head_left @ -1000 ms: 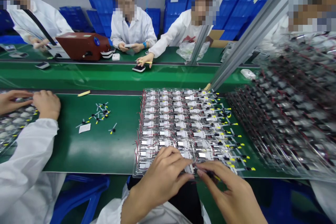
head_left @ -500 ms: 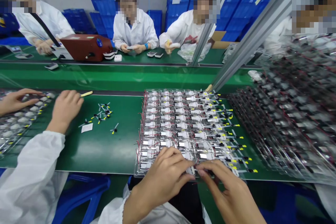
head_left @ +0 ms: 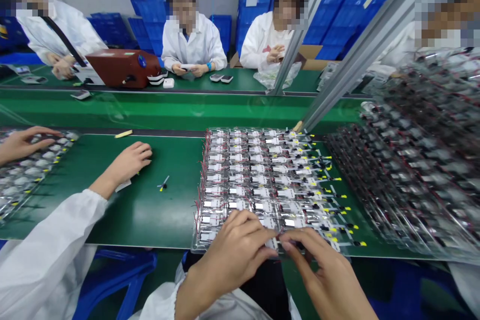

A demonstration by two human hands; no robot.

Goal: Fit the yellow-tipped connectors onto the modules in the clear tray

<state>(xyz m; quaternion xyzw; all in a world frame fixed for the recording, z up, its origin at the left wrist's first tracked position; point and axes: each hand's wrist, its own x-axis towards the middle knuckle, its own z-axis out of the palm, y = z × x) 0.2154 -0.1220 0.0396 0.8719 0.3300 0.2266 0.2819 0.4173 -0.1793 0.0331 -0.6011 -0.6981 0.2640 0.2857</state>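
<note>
A: What's at the hands?
B: Front edge of the clear tray of cells, with red wires and yellow-tipped leads. Tray sits on the bench. Left hand and right hand are curled in, fingertips meeting over the front row.
A: Holding anything?
B: Can't tell. Fingers hide the spot. Both hands sit about where they were.
A: What changed?
B: Co-worker's hand moved right, now covering the small pile of leads. One loose lead shows just beside it.
A: Far right?
B: Second tray, blurred, cells hard to make out.
</note>
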